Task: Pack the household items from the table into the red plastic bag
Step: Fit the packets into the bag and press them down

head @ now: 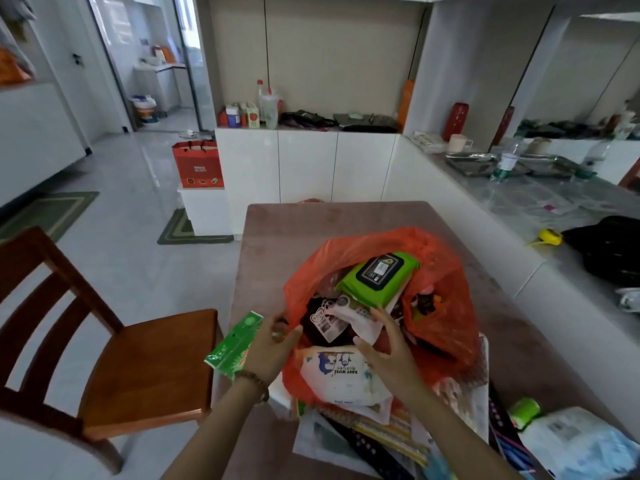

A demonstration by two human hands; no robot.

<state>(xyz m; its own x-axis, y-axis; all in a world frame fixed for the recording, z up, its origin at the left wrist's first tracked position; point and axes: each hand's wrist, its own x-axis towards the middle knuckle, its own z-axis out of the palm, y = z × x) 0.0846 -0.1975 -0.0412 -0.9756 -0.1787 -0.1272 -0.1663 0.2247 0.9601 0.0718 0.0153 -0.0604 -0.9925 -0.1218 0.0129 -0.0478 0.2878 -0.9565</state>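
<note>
While the red plastic bag (pixel 440 327) stands open-mouthed on the near middle of the brownish table (pixel 526 344), both hands work at its near side in the head view. The left hand (pixel 273 344), with a beaded bracelet (pixel 256 381) on its wrist, has its fingers and thumb curled on the left rim of the bag and pinches the thin plastic there. A green packet (pixel 235 344) shows just left of and under that hand, past the table's left edge; whether the hand also holds it cannot be told. The right hand (pixel 384 344) reaches over the bag's mouth with its fingers spread and fairly straight, its fingertips touching a white packet (pixel 349 315) inside and gripping nothing. Far in the bag, a green wipes pack (pixel 379 277) with a black lid lies tilted on top, and a dark packet (pixel 320 322) with a white label sits to the left of the white one. A white baby wipes pack (pixel 346 375) rests at the near rim, between the two wrists. Nearer still, a stack of booklets and papers (pixel 381 436) lies on the table, with a pale blue-and-white pack (pixel 581 445) at the near right. A wooden chair (pixel 138 358) stands left of the table.
</note>
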